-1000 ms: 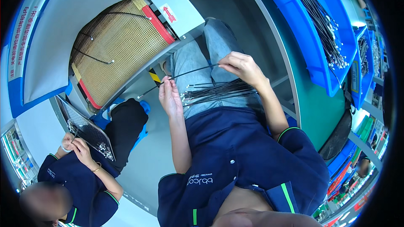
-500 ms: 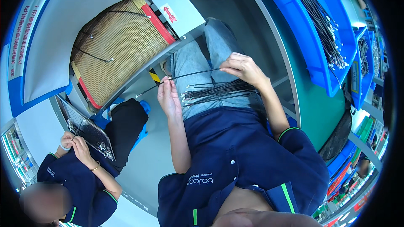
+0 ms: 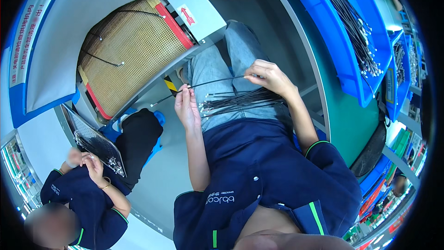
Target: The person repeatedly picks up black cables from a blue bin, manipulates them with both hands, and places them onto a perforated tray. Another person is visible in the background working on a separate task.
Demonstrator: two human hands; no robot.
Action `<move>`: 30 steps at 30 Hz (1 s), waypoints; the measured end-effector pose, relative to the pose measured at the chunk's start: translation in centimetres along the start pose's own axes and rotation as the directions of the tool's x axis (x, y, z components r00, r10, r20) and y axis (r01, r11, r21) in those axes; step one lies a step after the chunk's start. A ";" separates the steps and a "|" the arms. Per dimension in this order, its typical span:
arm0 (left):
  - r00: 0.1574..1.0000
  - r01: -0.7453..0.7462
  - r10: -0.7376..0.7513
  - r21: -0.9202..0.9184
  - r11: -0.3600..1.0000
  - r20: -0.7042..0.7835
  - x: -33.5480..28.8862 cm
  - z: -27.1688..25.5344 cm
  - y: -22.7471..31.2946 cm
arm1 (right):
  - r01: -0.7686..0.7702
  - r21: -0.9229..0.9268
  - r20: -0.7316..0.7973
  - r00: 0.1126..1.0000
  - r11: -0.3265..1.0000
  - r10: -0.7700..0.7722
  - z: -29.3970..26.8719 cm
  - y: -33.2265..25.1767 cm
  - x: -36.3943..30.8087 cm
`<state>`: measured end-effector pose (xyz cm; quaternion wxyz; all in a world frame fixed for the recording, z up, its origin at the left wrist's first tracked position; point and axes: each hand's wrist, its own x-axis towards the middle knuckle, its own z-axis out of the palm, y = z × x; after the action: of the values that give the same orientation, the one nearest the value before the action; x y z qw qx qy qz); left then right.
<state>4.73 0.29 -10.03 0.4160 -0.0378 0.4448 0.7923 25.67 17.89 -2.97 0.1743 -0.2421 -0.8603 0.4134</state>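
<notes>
Thin black cable (image 3: 217, 82), light and floppy, pinched taut between left hand (image 3: 186, 106) and right hand (image 3: 270, 76) fingers closed near its ends, above bundle (image 3: 240, 102) on lap.

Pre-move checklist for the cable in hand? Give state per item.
1. Left hand has the single black cable pinched near one end: ok.
2. Right hand holds the same cable farther along: ok.
3. Cable spans straight between both hands, no visible kink: ok.
4. Bundle of black cables rests across the lap, under the right hand, apart from the single one: ok.
5. Mesh conveyor belt ahead carries two cables, with bare mesh between them: ok.
6. Metal tip on the cable's free end past the left hand: too small, cannot tell.
</notes>
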 end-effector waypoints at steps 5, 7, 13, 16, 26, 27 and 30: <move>1.000 -0.003 0.003 -0.004 1.000 0.024 0.3 0.3 0.1 | 0.009 -0.012 -0.001 1.000 1.000 -0.009 -0.5 0.6 0.0; 1.000 -0.004 0.004 0.007 1.000 0.022 0.5 0.5 0.2 | -0.040 0.001 -0.009 0.999 0.999 0.040 -1.0 0.9 -0.2; 1.000 0.009 -0.009 0.048 0.999 -0.005 0.8 0.9 0.3 | -0.094 -0.227 -0.106 0.992 0.969 0.072 -2.5 2.1 1.4; 0.999 0.006 -0.008 0.034 0.999 0.042 1.0 1.2 0.2 | 0.030 -0.244 -0.065 0.997 0.969 -0.047 -2.3 -1.5 3.7; 0.999 0.028 -0.029 0.009 1.000 0.038 1.4 2.7 1.2 | 0.147 -0.251 0.127 0.985 0.957 -0.118 1.4 -4.1 6.4; 0.999 0.026 -0.026 0.011 1.000 0.043 1.5 2.7 1.3 | 0.145 -0.249 0.132 0.985 0.958 -0.115 1.4 -4.2 6.6; 0.995 0.025 -0.027 0.021 0.999 0.096 2.0 2.5 1.5 | 0.143 -0.270 0.129 0.985 0.952 -0.112 1.4 -4.5 7.2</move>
<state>3.18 2.98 -8.33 0.4474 -0.0013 0.4314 0.7834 17.85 18.58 0.49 0.1165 -0.1845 -0.9321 0.2891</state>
